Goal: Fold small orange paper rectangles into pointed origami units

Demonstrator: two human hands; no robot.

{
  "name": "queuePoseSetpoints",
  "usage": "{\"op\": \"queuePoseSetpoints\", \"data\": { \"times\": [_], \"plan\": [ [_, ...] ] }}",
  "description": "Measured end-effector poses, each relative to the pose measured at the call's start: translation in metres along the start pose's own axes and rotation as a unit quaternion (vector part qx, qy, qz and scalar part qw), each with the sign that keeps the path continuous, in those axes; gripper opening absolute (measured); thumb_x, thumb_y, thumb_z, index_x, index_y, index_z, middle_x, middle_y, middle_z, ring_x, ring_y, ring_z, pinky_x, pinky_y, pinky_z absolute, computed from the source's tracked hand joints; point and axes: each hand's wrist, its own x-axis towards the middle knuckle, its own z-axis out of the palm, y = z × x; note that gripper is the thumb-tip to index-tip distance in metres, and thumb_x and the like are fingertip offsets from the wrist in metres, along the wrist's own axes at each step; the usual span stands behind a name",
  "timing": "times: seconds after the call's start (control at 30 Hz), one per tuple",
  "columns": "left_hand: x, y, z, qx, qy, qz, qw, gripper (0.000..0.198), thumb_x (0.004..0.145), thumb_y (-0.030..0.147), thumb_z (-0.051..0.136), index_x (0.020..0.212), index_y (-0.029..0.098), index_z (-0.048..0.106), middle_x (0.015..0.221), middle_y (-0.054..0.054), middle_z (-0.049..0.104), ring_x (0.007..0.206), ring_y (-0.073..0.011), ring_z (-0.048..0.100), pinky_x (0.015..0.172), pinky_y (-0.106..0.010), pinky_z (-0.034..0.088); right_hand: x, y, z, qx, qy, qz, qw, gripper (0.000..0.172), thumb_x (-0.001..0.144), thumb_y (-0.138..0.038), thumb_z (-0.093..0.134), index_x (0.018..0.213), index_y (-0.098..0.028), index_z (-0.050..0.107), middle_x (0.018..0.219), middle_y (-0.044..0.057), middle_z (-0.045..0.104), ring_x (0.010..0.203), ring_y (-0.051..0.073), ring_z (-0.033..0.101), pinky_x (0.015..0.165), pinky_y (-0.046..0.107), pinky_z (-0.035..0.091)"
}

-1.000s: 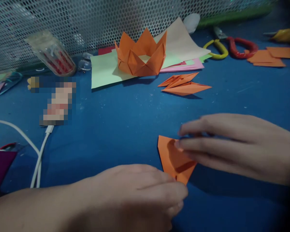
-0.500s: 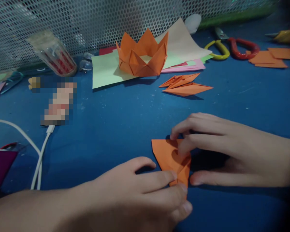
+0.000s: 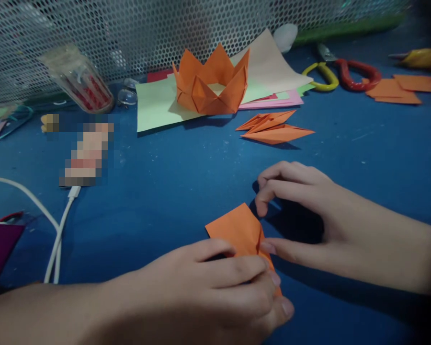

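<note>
Orange paper [image 3: 233, 227] turned on blue tabletop [image 3: 158, 196] beside mesh [image 3: 136, 38], left grip [image 3: 222, 285] holding it, right grip [image 3: 339, 223] wide.

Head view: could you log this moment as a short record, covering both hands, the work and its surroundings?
Left hand: lies over the lower part of the folded orange paper
Right hand: thumb at the paper's right edge, fingers curled apart from thumb
Surface: blue tabletop
Behind: orange paper crown on a pale green sheet; pointed orange folds to its front right
Far right: red-and-yellow handles, beside flat orange pieces
Left: white cable leading to a pixelated item
</note>
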Motion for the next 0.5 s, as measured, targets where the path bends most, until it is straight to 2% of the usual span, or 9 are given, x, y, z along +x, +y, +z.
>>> {"op": "queuePoseSetpoints", "data": {
  "times": [0.07, 0.13, 0.23, 0.37, 0.43, 0.5],
  "plan": [
    [0.003, 0.001, -0.001, -0.001, 0.007, -0.012, 1.0, 0.042, 0.126, 0.02, 0.052, 0.122, 0.039, 0.089, 0.134, 0.01, 0.086, 0.131, -0.0096, 0.07, 0.101, -0.022, 0.055, 0.003, -0.002, 0.002, 0.001, 0.004, 0.019, 1.0, 0.029, 0.094, -0.059, 0.083, 0.094, -0.032, 0.074, 0.113, 0.008, 0.078, 0.113, 0.039, 0.077, 0.085, 0.053, 0.066],
    [0.005, 0.002, 0.003, -0.016, 0.028, -0.014, 0.999, 0.043, 0.124, 0.018, 0.051, 0.117, 0.036, 0.09, 0.126, 0.01, 0.088, 0.123, -0.0087, 0.073, 0.099, -0.02, 0.057, 0.005, -0.003, 0.003, 0.001, 0.01, 0.03, 0.999, 0.03, 0.099, -0.06, 0.079, 0.092, -0.032, 0.074, 0.108, 0.008, 0.078, 0.108, 0.037, 0.078, 0.086, 0.053, 0.065],
    [0.002, 0.008, 0.016, -0.041, 0.069, -0.029, 0.996, 0.043, 0.122, 0.017, 0.05, 0.114, 0.032, 0.089, 0.121, 0.009, 0.089, 0.124, -0.0088, 0.076, 0.108, -0.017, 0.056, 0.008, -0.003, 0.002, 0.007, 0.023, 0.022, 0.999, 0.03, 0.107, -0.058, 0.073, 0.093, -0.032, 0.075, 0.099, 0.006, 0.078, 0.098, 0.032, 0.079, 0.086, 0.05, 0.065],
    [-0.011, 0.021, 0.034, -0.059, 0.095, -0.075, 0.991, 0.043, 0.126, 0.017, 0.043, 0.135, 0.026, 0.084, 0.151, 0.002, 0.082, 0.143, -0.0131, 0.073, 0.126, -0.025, 0.052, 0.008, -0.004, 0.004, 0.005, 0.057, -0.002, 0.998, 0.021, 0.114, -0.039, 0.062, 0.104, -0.029, 0.078, 0.098, 0.005, 0.079, 0.085, 0.024, 0.08, 0.071, 0.037, 0.065],
    [-0.016, 0.024, 0.036, -0.056, 0.096, -0.079, 0.991, 0.048, 0.128, 0.016, 0.036, 0.14, 0.024, 0.082, 0.159, 0.0, 0.078, 0.148, -0.0136, 0.07, 0.131, -0.029, 0.048, 0.008, -0.006, 0.006, -0.005, 0.074, -0.016, 0.997, 0.026, 0.117, -0.032, 0.055, 0.111, -0.028, 0.08, 0.102, 0.006, 0.08, 0.087, 0.023, 0.081, 0.073, 0.037, 0.066],
    [-0.018, 0.024, 0.034, -0.049, 0.08, -0.066, 0.993, 0.05, 0.129, 0.017, 0.034, 0.14, 0.023, 0.082, 0.159, 0.001, 0.078, 0.149, -0.0131, 0.07, 0.132, -0.029, 0.047, 0.007, -0.006, 0.008, -0.018, 0.07, -0.038, 0.997, 0.028, 0.117, -0.035, 0.056, 0.118, -0.028, 0.084, 0.107, 0.008, 0.08, 0.094, 0.026, 0.082, 0.081, 0.04, 0.069]
  ]
}}
